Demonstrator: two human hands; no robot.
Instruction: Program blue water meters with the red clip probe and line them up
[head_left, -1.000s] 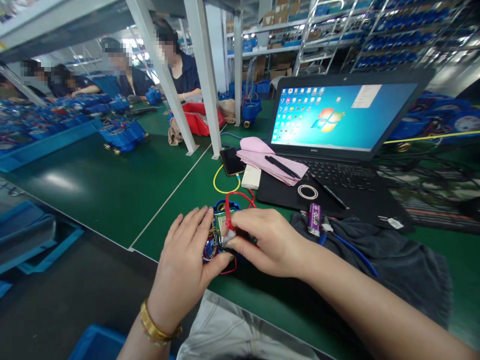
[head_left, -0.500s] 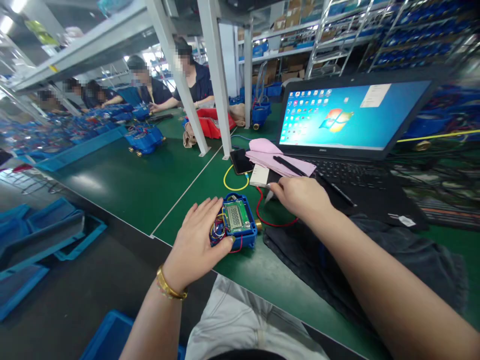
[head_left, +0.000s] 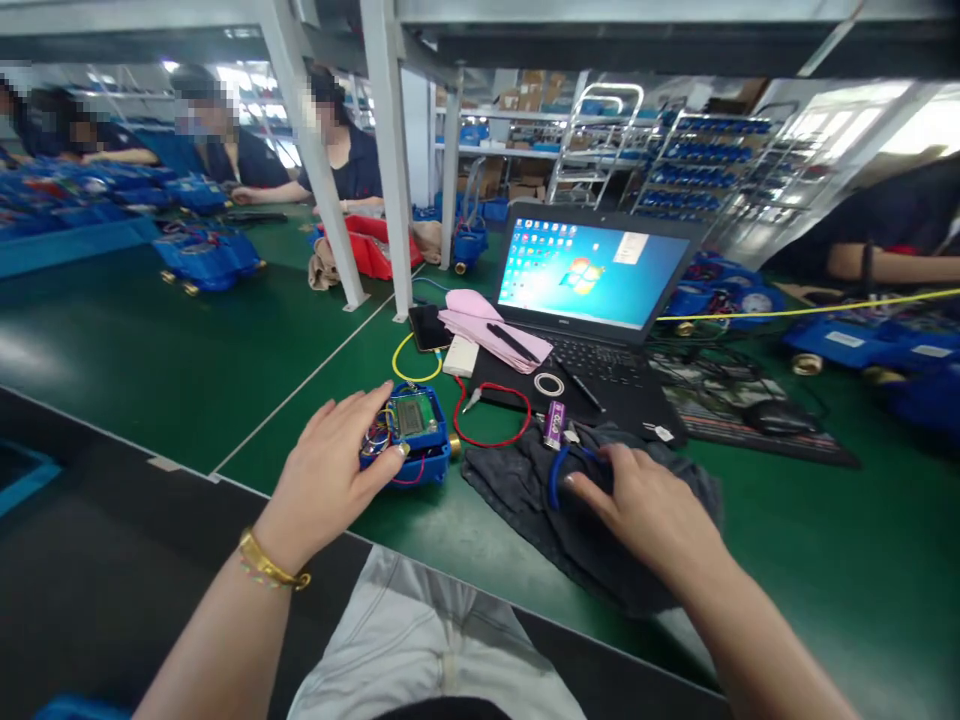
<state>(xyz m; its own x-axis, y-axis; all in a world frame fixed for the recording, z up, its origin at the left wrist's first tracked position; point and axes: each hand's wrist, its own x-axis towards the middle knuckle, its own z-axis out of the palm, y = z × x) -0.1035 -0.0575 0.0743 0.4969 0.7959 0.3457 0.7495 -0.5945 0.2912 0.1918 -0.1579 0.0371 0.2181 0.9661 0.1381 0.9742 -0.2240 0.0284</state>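
Note:
My left hand [head_left: 337,450] is closed around the left side of a blue meter [head_left: 430,468], its thumb along the front edge and its fingers behind. A green circuit board with a grey display [head_left: 410,416] and several thin wires show in the meter's open top. Over a crumpled dark cloth [head_left: 525,500] is my right hand [head_left: 652,500], thumb and fingers apart. Its thumb tip is close to a blue curved handle or loop [head_left: 556,480]; whether they touch I cannot tell. A purple battery [head_left: 553,425] lies just beyond, and a red lead [head_left: 495,442] with a metal clip [head_left: 472,399] curls beside it.
Behind the cloth stands a laptop [head_left: 592,275] with a pen [head_left: 581,385] and a white ring [head_left: 549,385] on it. Pink paper [head_left: 487,335], a phone [head_left: 429,328] and a white box [head_left: 460,355] lie left. Shelf posts [head_left: 386,160] rise at the back; co-workers sit beyond.
My right hand has left the red lead's clip and moved right and nearer, over the dark cloth. The view has turned right. The display's digits, clear before, are now illegible.

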